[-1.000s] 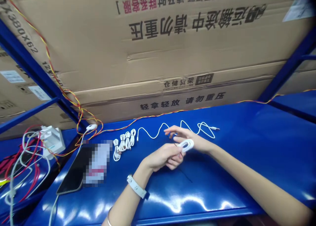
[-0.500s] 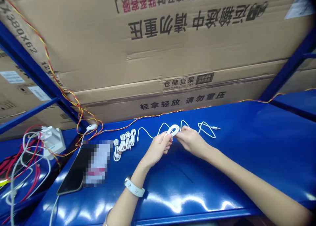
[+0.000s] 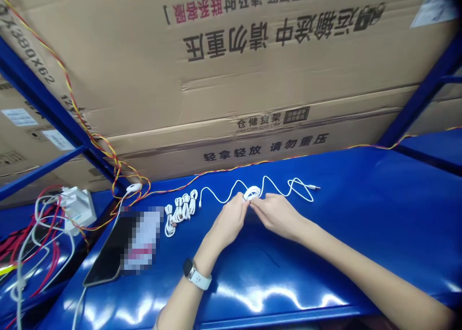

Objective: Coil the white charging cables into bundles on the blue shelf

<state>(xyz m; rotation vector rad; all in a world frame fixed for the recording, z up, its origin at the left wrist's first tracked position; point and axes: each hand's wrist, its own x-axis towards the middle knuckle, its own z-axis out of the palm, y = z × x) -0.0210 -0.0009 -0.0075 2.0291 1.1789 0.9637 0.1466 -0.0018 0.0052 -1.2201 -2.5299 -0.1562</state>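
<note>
A white charging cable (image 3: 251, 193), its middle wound into a small oval coil, is held between my two hands over the blue shelf top. My left hand (image 3: 231, 218) is closed on the coil's left and near side. From the right, my right hand (image 3: 277, 215) pinches at the coil's near edge, its fingertips meeting those of the left. Some fingertips are hidden behind the hands. Loose ends of the cable trail out to both sides, with a plug (image 3: 315, 187) on the right. Several bundled white cables (image 3: 185, 207) lie in a row to the left.
A dark tablet or phone-like device (image 3: 104, 258), partly pixelated, lies left on the blue shelf (image 3: 361, 234). Further left are a white multi-plug adapter (image 3: 77, 207) and tangled red and white wires. Large cardboard boxes (image 3: 231, 84) stand behind, with a red-yellow twisted wire along their base.
My left wrist has turned, so the watch face now shows. My fingertips have come together at the coil's near edge, and the coil sits slightly lower and flatter.
</note>
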